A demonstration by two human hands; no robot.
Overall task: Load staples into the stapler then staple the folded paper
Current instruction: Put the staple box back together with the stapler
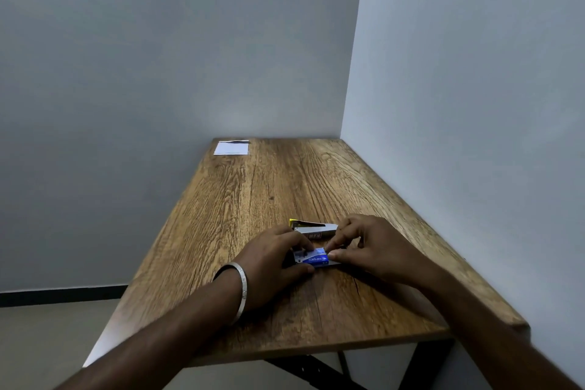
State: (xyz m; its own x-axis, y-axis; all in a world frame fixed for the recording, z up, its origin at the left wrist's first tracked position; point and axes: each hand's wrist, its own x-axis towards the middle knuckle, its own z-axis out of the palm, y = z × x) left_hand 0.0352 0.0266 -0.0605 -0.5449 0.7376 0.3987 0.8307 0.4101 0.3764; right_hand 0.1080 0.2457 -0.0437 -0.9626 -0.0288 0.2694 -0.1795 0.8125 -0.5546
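We see both hands working low on a wooden table [253,199], near its front edge. Between them lies a small blue staple box [313,258], its long axis running left to right across the view, roughly parallel to the table's front edge. The left hand [272,260] curls around the box's left end, fingers over the top and thumb below, gripping it; a silver bangle [242,291] circles that wrist. The right hand [370,250] pinches the box's right end between thumb and forefinger, with the other fingers curled loosely behind (whether the box's inner tray has been drawn out at that end we cannot tell).

Just beyond the box, touching neither hand as far as we can make out, rests the stapler [313,227]. It is silver with a yellow tip, and its long axis also runs left to right, nearly parallel to the box; the yellow end points left and the silver end points right, toward the right hand's knuckles. Its top appears to be raised slightly, though the angle is too shallow for us to be sure.

Well apart, at the far left corner of the table against the wall, lies the folded paper [231,148], white and flat.
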